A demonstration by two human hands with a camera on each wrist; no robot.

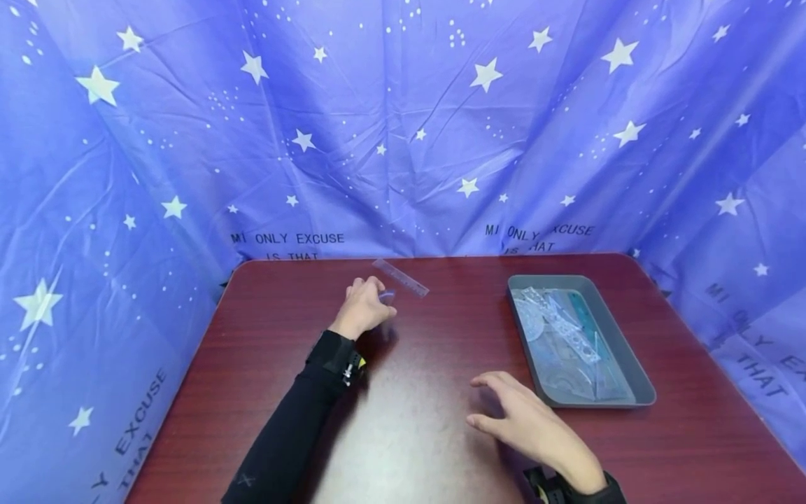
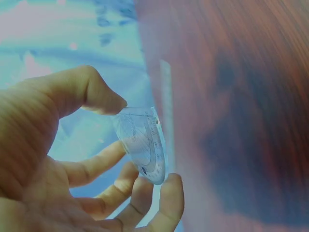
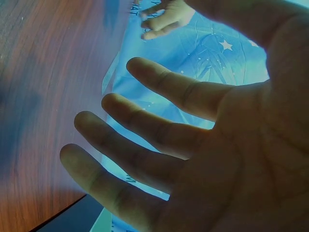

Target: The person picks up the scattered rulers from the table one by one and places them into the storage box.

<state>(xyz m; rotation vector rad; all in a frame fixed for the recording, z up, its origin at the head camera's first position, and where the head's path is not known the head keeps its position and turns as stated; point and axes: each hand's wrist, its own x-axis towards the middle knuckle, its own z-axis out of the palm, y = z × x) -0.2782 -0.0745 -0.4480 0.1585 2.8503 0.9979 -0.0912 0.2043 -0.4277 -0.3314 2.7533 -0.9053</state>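
My left hand [image 1: 364,308] grips a clear protractor [image 2: 142,140] over the back part of the table. In the left wrist view the thumb bears on its straight edge, while the fingers curl about its rounded side. Just beyond that hand, a clear ruler [image 1: 401,278] lies flat near the table's back edge, slanting down to the right. My right hand [image 1: 525,423] hovers over the front right of the table, fingers spread and slightly bent, holding nothing. It is left of a grey tray [image 1: 620,336].
Inside the tray lie several clear plastic pieces, among them a long patterned strip [image 1: 567,332], and a teal piece [image 1: 584,318]. A blue curtain [image 1: 403,126] with white stars hangs round the back and sides of the dark red table [image 1: 271,315].
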